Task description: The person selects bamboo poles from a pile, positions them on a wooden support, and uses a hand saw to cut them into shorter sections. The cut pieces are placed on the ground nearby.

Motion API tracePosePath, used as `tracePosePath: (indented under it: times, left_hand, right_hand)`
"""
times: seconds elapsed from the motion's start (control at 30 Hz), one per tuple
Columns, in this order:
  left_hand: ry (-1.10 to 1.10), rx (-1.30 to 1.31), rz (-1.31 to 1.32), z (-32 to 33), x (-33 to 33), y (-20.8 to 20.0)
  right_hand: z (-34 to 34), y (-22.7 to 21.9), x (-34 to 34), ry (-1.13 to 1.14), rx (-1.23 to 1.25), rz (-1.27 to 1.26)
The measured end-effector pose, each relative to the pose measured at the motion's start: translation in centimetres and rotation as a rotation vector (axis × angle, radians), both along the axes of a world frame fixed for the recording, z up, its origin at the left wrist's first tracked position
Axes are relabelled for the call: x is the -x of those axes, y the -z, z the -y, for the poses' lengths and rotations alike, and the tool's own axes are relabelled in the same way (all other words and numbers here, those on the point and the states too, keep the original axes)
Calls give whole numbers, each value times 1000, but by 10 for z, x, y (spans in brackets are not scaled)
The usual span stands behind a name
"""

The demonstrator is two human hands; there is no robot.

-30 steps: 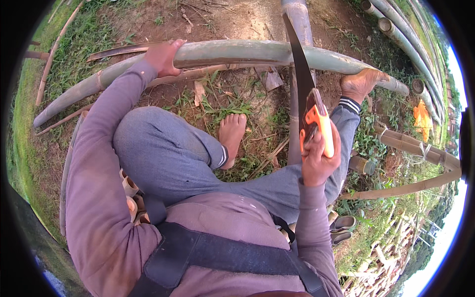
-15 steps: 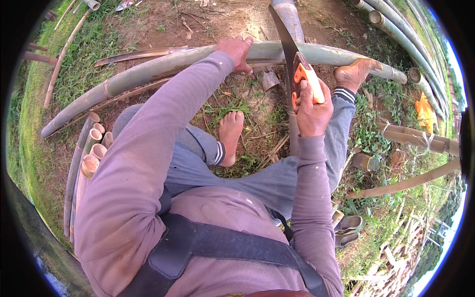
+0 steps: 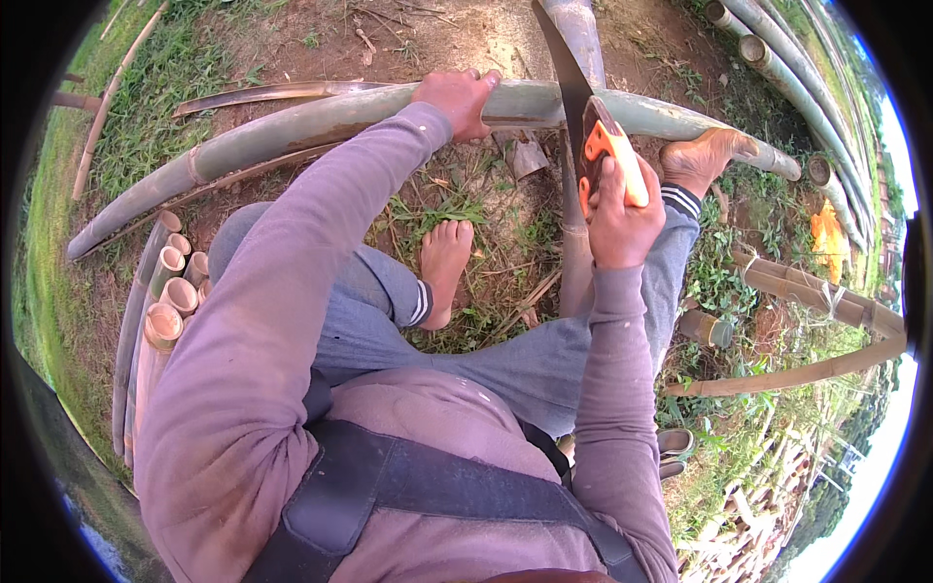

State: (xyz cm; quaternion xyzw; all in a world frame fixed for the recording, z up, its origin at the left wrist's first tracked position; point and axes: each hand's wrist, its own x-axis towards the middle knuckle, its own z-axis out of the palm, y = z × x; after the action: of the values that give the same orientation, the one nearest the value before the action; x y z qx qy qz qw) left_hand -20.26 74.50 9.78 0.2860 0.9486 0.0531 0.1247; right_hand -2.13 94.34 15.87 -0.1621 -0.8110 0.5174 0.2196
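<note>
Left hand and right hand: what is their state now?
Left hand: closed on the bamboo pole.
Right hand: closed, holding the saw by its orange handle.

A long bamboo pole (image 3: 321, 124) lies crosswise before the seated person, passing over a lengthwise support pole (image 3: 576, 257). The left hand (image 3: 457, 102) is on the long pole, left of the crossing. The saw (image 3: 573, 87), held in the right hand (image 3: 625, 214), spans the long pole near the crossing; contact cannot be told. The right foot (image 3: 708, 155) rests on the pole to the right; the left foot (image 3: 447, 267) is on the ground, on its near side. Far left, cut bamboo lengths (image 3: 163, 325) lie side by side beside the left arm. Stacked poles (image 3: 792, 92) lie far right; scrap pieces (image 3: 753, 505), lower right.
</note>
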Motion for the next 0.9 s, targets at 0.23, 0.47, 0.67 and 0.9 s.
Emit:
tracePosePath:
  times: [0.23, 0.47, 0.67, 0.9]
  left_hand:
    - [-41, 11, 28, 11, -2, 1]
    - [-21, 5, 36, 4, 2, 1]
    - [-20, -7, 48, 11, -4, -7]
    - [-30, 7, 55, 9, 2, -2]
  right_hand:
    - [17, -7, -117, 74, 105, 96]
    - [2, 22, -91, 114, 58, -11]
    - [20, 7, 5, 72, 122, 24]
    - [25, -3, -196, 94, 176, -2]
